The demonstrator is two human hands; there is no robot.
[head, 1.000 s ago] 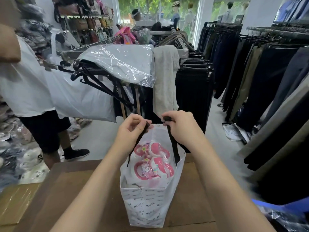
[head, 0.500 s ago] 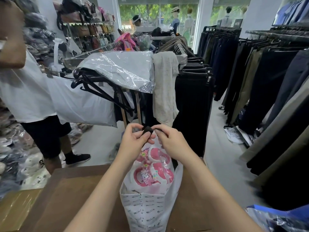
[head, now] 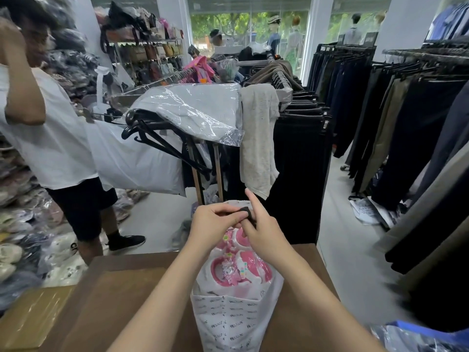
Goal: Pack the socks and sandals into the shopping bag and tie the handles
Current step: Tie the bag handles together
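Note:
A white shopping bag [head: 228, 323] with small printed lettering stands upright on the brown table [head: 121, 301]. Pink sandals [head: 238, 268] show through its thin upper part. Socks are not visible. Both hands meet above the bag's mouth. My left hand [head: 213, 224] pinches the black handles [head: 245, 210]. My right hand [head: 264, 229] grips the same black handles, with one band wrapped around a finger and the index finger pointing up.
A person in a white shirt [head: 50, 138] and black shorts stands at the left beside piles of shoes. A rack with black hangers [head: 157, 138], plastic-wrapped clothes and a grey towel [head: 258, 138] stands behind the table. Dark trousers [head: 406, 123] hang on the right.
My hands came together above the bag, drawing the two black handles into one bunch. My right index finger now sticks up with a handle looped on a finger.

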